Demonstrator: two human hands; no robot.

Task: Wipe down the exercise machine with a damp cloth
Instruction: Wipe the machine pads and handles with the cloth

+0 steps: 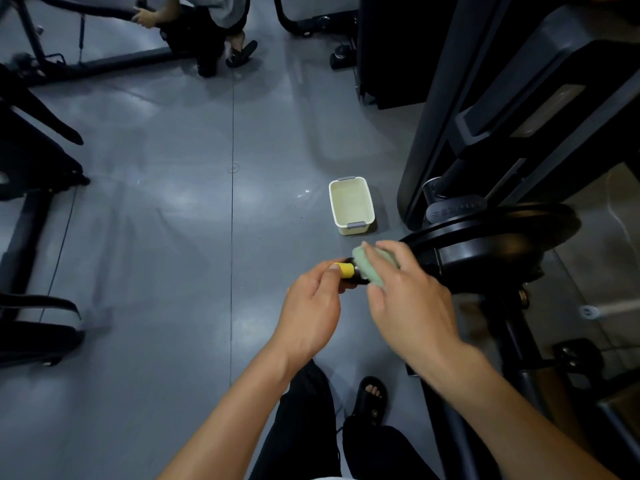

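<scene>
Your left hand (313,299) pinched the yellow end cap (344,270) of a short black handle (356,277) that stuck out from the exercise machine (491,247), thumb and fingers curled round it. Your right hand (405,292) held the pale green cloth (372,268) against that same handle, just beside the yellow cap, with the fingers bent over the cloth and pressing it on; the hand was slightly blurred. The cloth lay between your right fingers and the black handle, touching the machine's round black housing on its near side.

On the grey floor (173,237) beyond your hands stood a cream tub (351,206) with grey clips at both ends, near the base of the machine but apart from it. A few pale drops or specks lay on the floor just left of the tub.

A row of raised characters ran along a dark curved part (453,207) of the machine above the housing, too small and dim to read. A pale rectangular label (550,109) sat higher on the frame, and its writing could not be made out.

At the far end another person (207,19) crouched by other equipment (69,57), one hand on a dark bar. Your own foot in a black sandal (372,396) showed below your arms.
</scene>
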